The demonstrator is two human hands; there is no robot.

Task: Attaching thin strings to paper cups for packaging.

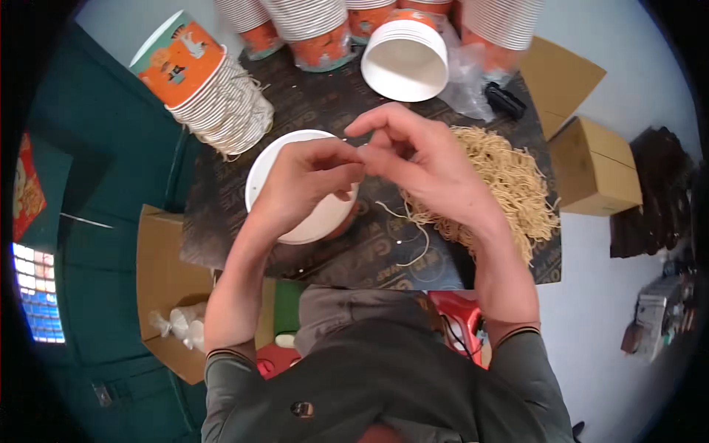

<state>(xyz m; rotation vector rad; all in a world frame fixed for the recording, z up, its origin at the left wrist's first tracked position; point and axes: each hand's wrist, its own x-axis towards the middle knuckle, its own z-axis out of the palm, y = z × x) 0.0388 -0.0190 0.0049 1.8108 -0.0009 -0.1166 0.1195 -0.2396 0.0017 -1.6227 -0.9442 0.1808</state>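
My left hand (306,181) and my right hand (417,162) meet over a dark table (347,258), fingertips pinched together on a thin pale string (413,229) that hangs down and loops onto the table. Under my left hand stands a white paper bowl (266,166), seen from above, partly hidden by that hand. A heap of pale yellow strings (509,181) lies to the right of my right hand, touching its wrist.
Stacks of orange and white paper bowls (210,88) lie at the back left and along the far edge, one bowl (406,59) showing its white inside. Cardboard boxes (594,166) stand at right, another box (162,280) at left. A red stool (458,314) is below.
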